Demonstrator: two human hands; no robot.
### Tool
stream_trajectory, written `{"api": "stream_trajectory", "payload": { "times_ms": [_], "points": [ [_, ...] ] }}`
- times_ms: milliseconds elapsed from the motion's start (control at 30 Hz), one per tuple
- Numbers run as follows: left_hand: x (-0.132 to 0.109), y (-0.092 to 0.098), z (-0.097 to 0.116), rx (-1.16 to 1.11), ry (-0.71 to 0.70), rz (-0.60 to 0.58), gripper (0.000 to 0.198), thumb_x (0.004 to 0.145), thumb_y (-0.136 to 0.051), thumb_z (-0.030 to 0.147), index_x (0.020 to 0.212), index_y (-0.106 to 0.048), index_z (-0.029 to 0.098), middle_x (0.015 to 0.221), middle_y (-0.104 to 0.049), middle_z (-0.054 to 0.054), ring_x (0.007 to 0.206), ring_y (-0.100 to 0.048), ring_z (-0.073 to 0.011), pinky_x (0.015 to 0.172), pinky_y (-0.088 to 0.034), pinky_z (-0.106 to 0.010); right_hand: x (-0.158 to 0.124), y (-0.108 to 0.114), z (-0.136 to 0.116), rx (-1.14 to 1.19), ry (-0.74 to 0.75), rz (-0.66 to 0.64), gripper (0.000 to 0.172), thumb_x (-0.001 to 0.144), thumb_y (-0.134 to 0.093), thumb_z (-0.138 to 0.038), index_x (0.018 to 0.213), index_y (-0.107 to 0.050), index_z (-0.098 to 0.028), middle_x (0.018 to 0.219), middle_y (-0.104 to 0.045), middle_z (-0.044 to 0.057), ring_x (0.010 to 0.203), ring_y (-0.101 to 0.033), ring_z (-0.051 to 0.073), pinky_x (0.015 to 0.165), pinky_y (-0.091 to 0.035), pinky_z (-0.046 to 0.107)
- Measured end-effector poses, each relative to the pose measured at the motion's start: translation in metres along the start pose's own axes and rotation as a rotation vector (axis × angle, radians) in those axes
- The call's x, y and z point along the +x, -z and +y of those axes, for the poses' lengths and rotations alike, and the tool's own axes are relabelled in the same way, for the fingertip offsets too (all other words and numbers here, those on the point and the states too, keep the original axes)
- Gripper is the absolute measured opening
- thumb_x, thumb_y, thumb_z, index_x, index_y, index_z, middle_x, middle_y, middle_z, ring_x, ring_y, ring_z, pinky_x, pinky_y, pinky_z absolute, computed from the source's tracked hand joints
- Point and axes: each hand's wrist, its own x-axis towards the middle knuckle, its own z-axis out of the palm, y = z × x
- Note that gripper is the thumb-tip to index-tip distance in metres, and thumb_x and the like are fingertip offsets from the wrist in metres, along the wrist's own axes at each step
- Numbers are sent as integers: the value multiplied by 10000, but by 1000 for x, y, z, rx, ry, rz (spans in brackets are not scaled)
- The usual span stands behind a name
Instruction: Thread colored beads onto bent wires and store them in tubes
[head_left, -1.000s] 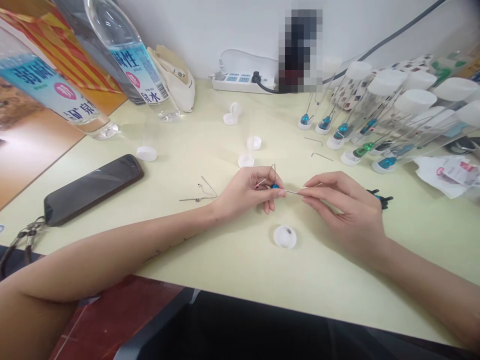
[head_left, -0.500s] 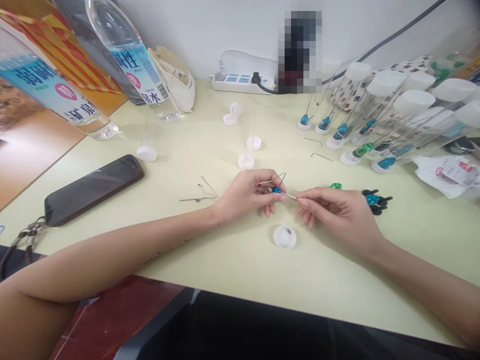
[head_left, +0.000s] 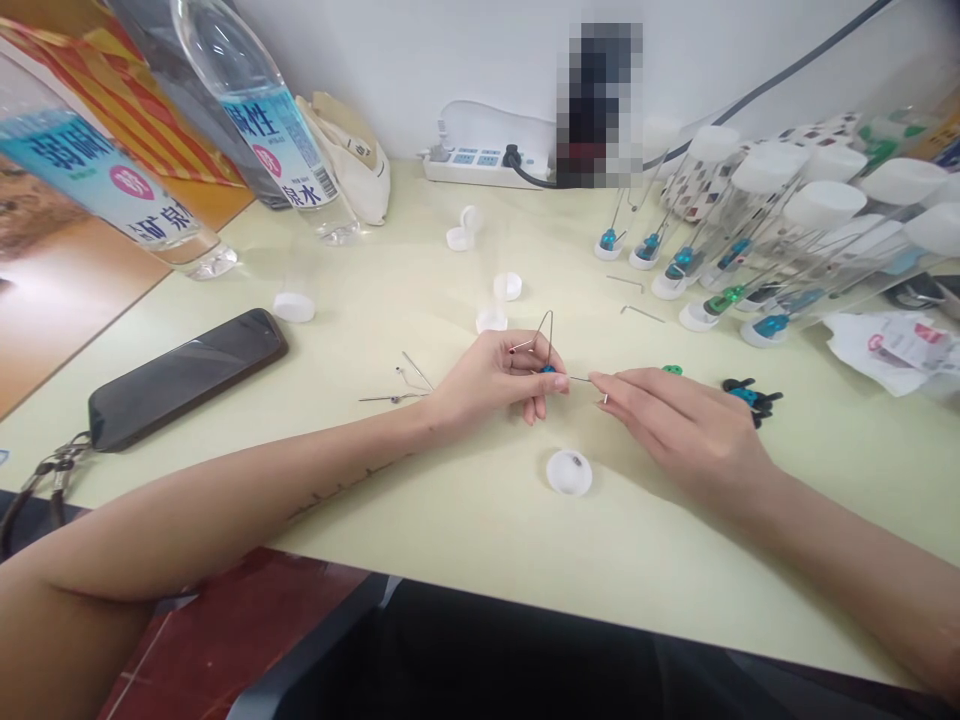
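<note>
My left hand (head_left: pixel 517 375) pinches a small blue metal piece (head_left: pixel 548 370) between thumb and fingers. A thin bent wire (head_left: pixel 551 335) rises from that piece, with a small red-tipped end near my fingers. My right hand (head_left: pixel 675 415) has its thumb and fingers closed on a hex key (head_left: pixel 579 379), whose thin shaft reaches left to the blue piece. Its short bent end shows below my fingertips. Whether the tip is seated in the blue piece I cannot tell. Below my hands lies a white cap (head_left: pixel 569 472) with a tiny metal part in it.
Thin metal rods (head_left: pixel 401 385) lie left of my hands. Beyond my right hand are a green piece (head_left: pixel 672 370), a black-and-blue cluster (head_left: pixel 752 400) and two L-shaped keys (head_left: pixel 643 313). Clear tubes with white caps (head_left: pixel 829 203) crowd the right. A phone (head_left: pixel 187 378) and water bottles (head_left: pixel 277 130) stand left.
The bent wire has swung left and more upright as the blue piece turned in my left hand. My right fingers have shifted on the hex key, its bent end now showing below them.
</note>
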Motion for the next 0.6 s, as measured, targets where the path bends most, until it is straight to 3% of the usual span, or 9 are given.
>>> {"api": "stream_trajectory", "payload": {
  "times_ms": [233, 600],
  "points": [
    [2, 3, -2, -35, 20, -57, 116, 802, -680, 212, 833, -607, 128, 548, -596, 26, 446, -542, -62, 457, -456, -178, 2, 9, 1, -141, 229, 11, 315, 847, -588, -64, 1151, -616, -140, 904, -720, 95, 773, -679, 214, 637, -557, 318],
    [2, 2, -4, -92, 22, -60, 137, 787, -692, 212, 833, -602, 119, 549, -597, 28, 448, -551, -67, 428, -463, -165, 5, 13, 0, -247, 349, 18, 262, 850, -579, -53, 1101, -616, -119, 857, -730, 95, 779, -684, 209, 611, -548, 304]
  ]
}}
